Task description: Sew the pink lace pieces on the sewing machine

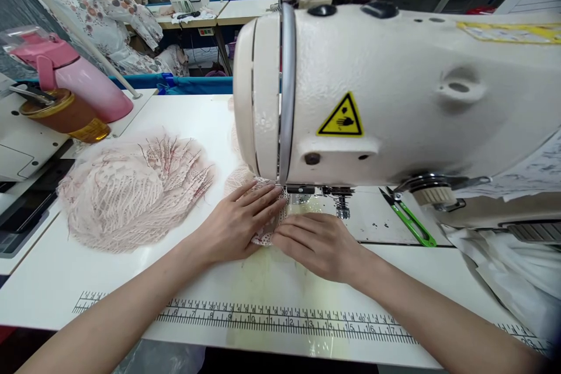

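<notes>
A piece of pale pink lace point(265, 234) lies on the white table under the head of a sewing machine point(385, 93). My left hand point(241, 219) rests flat on it, fingers stretched out toward the needle area. At the lace's near right edge, my right hand point(318, 242) has its fingers pressed together on the fabric. The fingertips of both hands are close to the presser foot, which the machine head and my fingers partly hide. More of the lace spreads out behind my left hand.
A heap of pink lace pieces point(135, 193) lies to the left. Green thread snips point(414, 222) rest right of the needle area. A pink bottle point(83, 82) and amber cup point(65, 114) stand at back left. A printed ruler point(263, 318) runs along the front edge. A co-worker point(105, 23) sits beyond.
</notes>
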Motion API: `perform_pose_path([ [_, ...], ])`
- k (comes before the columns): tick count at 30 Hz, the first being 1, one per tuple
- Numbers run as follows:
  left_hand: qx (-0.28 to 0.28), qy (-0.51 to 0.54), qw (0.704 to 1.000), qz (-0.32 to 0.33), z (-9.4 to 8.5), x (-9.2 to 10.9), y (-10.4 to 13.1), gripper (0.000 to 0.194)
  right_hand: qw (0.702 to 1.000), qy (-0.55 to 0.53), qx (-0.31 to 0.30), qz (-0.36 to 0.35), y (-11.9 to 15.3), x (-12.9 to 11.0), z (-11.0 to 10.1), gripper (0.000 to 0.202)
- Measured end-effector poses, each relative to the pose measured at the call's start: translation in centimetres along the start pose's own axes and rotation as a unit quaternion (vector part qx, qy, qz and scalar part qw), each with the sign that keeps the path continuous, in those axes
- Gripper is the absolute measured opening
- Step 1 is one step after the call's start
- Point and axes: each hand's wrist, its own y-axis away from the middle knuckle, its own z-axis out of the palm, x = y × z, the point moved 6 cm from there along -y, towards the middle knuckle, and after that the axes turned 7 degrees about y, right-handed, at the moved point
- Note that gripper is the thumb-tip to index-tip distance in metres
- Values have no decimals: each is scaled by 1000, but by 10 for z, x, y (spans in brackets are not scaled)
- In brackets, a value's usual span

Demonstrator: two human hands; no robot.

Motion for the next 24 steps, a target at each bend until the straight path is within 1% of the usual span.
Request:
perform_pose_path([
  [8, -16, 0, 1000, 2, -2, -4, 1, 61, 999, 9, 29, -20, -4, -5, -2, 24],
  [15, -15, -4, 1000, -5, -4, -5, 0, 57, 998, 5, 47, -27, -2, -7, 1, 23],
  [19, -18, -11, 1000, -9, -3, -5, -1, 60, 999, 5, 35, -26, -2, -5, 2, 27],
  [24, -17, -17, 1000, -14, -3, -2, -3, 61, 1000, 14, 21, -15, -1, -2, 0, 27],
])
